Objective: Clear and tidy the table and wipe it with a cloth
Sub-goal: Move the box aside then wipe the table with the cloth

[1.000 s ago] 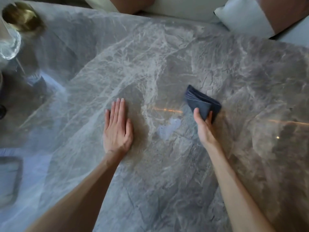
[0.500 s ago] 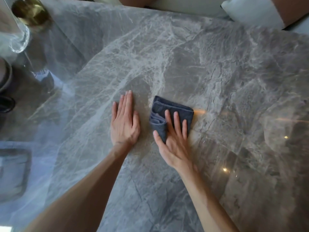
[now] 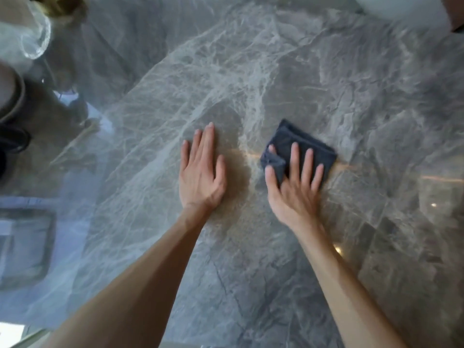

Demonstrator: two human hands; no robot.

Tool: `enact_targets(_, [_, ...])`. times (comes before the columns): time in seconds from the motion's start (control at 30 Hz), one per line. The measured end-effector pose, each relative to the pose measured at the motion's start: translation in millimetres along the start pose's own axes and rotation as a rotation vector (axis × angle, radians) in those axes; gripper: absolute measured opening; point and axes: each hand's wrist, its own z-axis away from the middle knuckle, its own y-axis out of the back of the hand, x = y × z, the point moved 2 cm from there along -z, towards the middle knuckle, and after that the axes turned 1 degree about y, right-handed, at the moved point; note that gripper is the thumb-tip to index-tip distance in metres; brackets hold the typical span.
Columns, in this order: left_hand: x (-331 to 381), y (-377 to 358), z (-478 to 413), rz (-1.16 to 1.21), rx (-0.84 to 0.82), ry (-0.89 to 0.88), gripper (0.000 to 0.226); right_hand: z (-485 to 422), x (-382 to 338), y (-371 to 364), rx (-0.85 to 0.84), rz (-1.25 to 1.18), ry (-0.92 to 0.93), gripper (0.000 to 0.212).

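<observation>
A folded dark blue cloth (image 3: 298,144) lies on the glossy grey marble table (image 3: 251,71), right of centre. My right hand (image 3: 293,187) presses flat on the cloth's near half, fingers spread, thumb pinching a fold at the cloth's left edge. My left hand (image 3: 200,172) rests palm down on the bare marble, a short way left of the cloth, fingers together and holding nothing.
A clear glass (image 3: 32,38) and a brass-coloured object (image 3: 60,6) stand at the far left corner. A dark round dish (image 3: 12,101) sits at the left edge. A white cushion (image 3: 401,11) shows beyond the table's far right edge.
My right hand slid the cloth left across the marble, toward my left hand, then back a little to the right. It went from pinching the cloth to pressing flat on it. My left hand stayed planted.
</observation>
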Motion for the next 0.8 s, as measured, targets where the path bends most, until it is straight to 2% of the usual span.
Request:
enact_targets(0.07, [-2.2,1.5,1.1,0.049,0.018,0.009,0.061,-14.7,-31.3,-2.6,-0.027,0.0,0.023,0.056])
enact_targets(0.17, [-3.9,3.3,4.9,0.15,0.045,0.036,0.06,32.5,-66.9,-14.2,-0.052,0.032,0.303,0.054])
enact_targets(0.23, [-4.7,3.3,6.3,0.192,0.055,0.035,0.059,79.5,-47.1,-16.8,-0.101,0.033,0.414,0.052])
enact_targets(0.3, [-7.1,2.6,5.8,0.212,0.064,0.051,0.059,80.9,-3.5,-13.2,-0.097,0.052,0.367,0.053])
enact_targets(0.37, [-10.0,1.3,3.8,0.221,0.076,0.045,0.059,41.2,21.3,-6.5,-0.017,0.052,0.156,0.055])
enact_targets(0.43, [-8.3,0.7,3.7,0.234,0.075,0.027,0.06,0.1,-0.4,-2.8,0.011,0.021,-0.025,0.056])
enact_targets(0.47, [-7.6,1.6,4.1,0.258,0.065,0.018,0.06,-1.6,-25.6,-6.3,0.008,0.031,0.017,0.059])
enact_targets(0.53, [-8.8,5.2,6.7,0.3,0.048,-0.011,0.061,39.6,-64.0,-18.0,-0.01,0.043,0.267,0.062])
enact_targets(0.6, [-11.1,6.9,8.1,0.314,0.037,-0.038,0.061,92.6,-42.7,-20.9,-0.08,0.065,0.437,0.061])
enact_targets(0.67, [-14.3,6.3,7.5,0.312,0.035,-0.031,0.062,94.6,15.0,-11.5,-0.087,0.089,0.37,0.061])
enact_targets(0.7, [-15.8,4.6,7.5,0.297,0.041,-0.025,0.062,75.2,37.6,-7.3,-0.058,0.097,0.251,0.063])
enact_targets(0.77, [-15.9,2.6,8.1,0.265,0.064,-0.037,0.062,12.1,38.1,3.2,0.01,0.033,-0.02,0.065])
enact_targets(0.8, [-16.2,2.3,7.1,0.263,0.071,-0.04,0.062,-7.6,14.9,1.1,0.019,0.009,-0.058,0.064])
